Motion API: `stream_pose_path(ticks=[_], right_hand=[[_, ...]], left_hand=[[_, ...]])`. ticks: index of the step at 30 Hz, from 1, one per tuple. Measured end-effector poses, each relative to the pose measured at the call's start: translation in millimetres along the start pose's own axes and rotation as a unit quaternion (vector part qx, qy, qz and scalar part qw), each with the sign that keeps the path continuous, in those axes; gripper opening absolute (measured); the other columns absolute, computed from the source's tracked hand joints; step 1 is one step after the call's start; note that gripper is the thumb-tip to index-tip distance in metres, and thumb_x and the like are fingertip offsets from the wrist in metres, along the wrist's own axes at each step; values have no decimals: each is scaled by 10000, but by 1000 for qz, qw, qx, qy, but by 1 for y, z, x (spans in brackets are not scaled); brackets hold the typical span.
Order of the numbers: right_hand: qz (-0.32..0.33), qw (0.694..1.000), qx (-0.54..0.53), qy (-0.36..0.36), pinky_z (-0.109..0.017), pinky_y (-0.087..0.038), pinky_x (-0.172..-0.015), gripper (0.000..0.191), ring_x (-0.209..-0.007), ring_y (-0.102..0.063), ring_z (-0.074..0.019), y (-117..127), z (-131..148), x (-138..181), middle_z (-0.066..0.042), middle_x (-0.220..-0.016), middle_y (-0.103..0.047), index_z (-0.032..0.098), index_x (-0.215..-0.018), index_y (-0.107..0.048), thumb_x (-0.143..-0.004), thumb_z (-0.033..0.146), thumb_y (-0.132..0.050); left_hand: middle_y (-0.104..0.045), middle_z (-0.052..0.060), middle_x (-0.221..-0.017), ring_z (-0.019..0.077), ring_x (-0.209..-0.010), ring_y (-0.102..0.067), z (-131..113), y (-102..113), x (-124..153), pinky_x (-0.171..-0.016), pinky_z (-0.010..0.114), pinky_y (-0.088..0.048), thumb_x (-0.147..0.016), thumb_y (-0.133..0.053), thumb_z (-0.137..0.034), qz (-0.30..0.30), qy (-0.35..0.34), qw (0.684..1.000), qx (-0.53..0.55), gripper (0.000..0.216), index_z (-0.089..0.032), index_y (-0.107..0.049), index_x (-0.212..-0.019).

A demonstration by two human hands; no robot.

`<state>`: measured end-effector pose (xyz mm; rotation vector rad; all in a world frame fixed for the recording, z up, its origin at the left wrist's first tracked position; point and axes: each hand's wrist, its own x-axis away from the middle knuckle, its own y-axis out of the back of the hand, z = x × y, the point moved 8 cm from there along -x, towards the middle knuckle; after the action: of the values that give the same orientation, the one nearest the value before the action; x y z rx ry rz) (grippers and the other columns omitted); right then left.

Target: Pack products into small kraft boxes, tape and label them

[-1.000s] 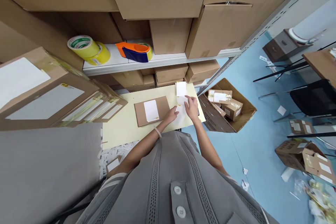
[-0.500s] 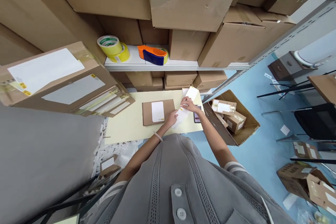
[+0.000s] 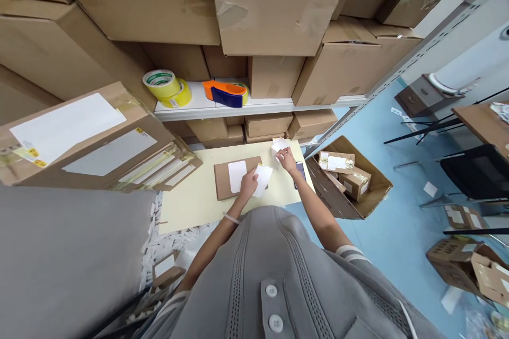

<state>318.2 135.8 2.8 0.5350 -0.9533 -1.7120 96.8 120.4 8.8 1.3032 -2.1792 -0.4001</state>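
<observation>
The left hand (image 3: 248, 182) has its grip clamped on a white label (image 3: 263, 180) over the flat carton's (image 3: 224, 183) right edge. The right hand (image 3: 286, 160) meets the label stack (image 3: 279, 144); its grip cannot be told. Table (image 3: 186, 196) extends leftward; the right forearm (image 3: 308, 196) partly hides a phone (image 3: 301, 169).

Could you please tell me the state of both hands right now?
Left hand: closed, holding a white label.
Right hand: touching white paper; grip cannot be told.
</observation>
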Motion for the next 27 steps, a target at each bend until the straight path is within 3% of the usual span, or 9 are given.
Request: stream_pose_path(ticks=[4, 7, 11, 15, 17, 20, 22, 24, 27], right_hand=[[16, 999, -43, 1, -312, -447, -870, 187, -897, -552, -196, -1, 8, 9, -79, -1031, -523, 187, -862, -654, -906, 281, -498], [1, 994, -101, 39, -316, -447, -874, 177, -906, -556, -193, 6, 32, 13, -76, -1023, -553, 192, -881, -649, -891, 298, -508], [-23, 964, -237, 119, -313, -460, -852, 317, -891, -581, -185, 46, 86, 18, -64, -949, -617, 193, -895, -644, -917, 460, -473], [86, 918, -338, 189, -308, -474, -802, 470, -799, -618, -173, 85, 156, 44, -39, -828, -660, 196, -868, -675, -930, 590, -426], [102, 912, -334, 214, -296, -468, -800, 428, -819, -618, -172, 99, 185, 63, -27, -844, -673, 206, -844, -684, -913, 578, -482], [68, 920, -321, 216, -276, -456, -742, 302, -764, -591, -164, 105, 212, 82, -3, -796, -664, 209, -802, -683, -817, 510, -654], [31, 919, -346, 185, -274, -452, -700, 261, -707, -573, -157, 102, 220, 88, 2, -748, -652, 204, -779, -678, -796, 465, -680], [0, 910, -388, 144, -279, -456, -680, 245, -678, -574, -157, 98, 226, 91, 1, -720, -649, 200, -775, -676, -807, 442, -664], [-24, 893, -433, 119, -287, -475, -694, 252, -700, -597, -170, 97, 239, 98, -4, -723, -658, 203, -795, -686, -806, 454, -666]], left_hand=[[-728, 99, -1028, 242, -934, -662, -2, 31, 10, -841, 350, -499, -874, -442, -175, -26, -18, 999, 35, 319, -144, -658, -1107], [-721, 84, -1000, 223, -894, -656, -22, 50, 16, -810, 330, -500, -874, -449, -213, -34, -72, 993, 82, 290, -151, -647, -1076], [-716, 84, -1002, 215, -872, -650, -57, 85, 26, -785, 315, -493, -893, -462, -287, -54, -130, 985, 103, 292, -152, -626, -1092], [-714, 74, -1077, 216, -932, -655, -85, 134, 45, -808, 312, -493, -926, -461, -335, -110, -165, 975, 103, 313, -188, -607, -1160], [-713, 65, -1099, 216, -954, -659, -97, 153, 57, -809, 315, -500, -943, -450, -342, -135, -180, 971, 85, 319, -210, -598, -1194], [-702, 73, -1140, 229, -1015, -659, -113, 174, 74, -856, 355, -511, -958, -445, -343, -188, -203, 961, 22, 354, -224, -560, -1271], [-653, 102, -1257, 262, -1174, -600, -127, 183, 89, -990, 431, -464, -955, -471, -347, -259, -230, 937, -51, 411, -215, -513, -1342], [-566, 116, -1390, 279, -1342, -470, -143, 183, 104, -1131, 499, -331, -959, -480, -344, -310, -279, 900, -124, 458, -209, -467, -1397], [-492, 96, -1471, 245, -1427, -362, -162, 166, 118, -1208, 519, -201, -991, -415, -301, -294, -362, 866, -182, 465, -215, -409, -1448]])
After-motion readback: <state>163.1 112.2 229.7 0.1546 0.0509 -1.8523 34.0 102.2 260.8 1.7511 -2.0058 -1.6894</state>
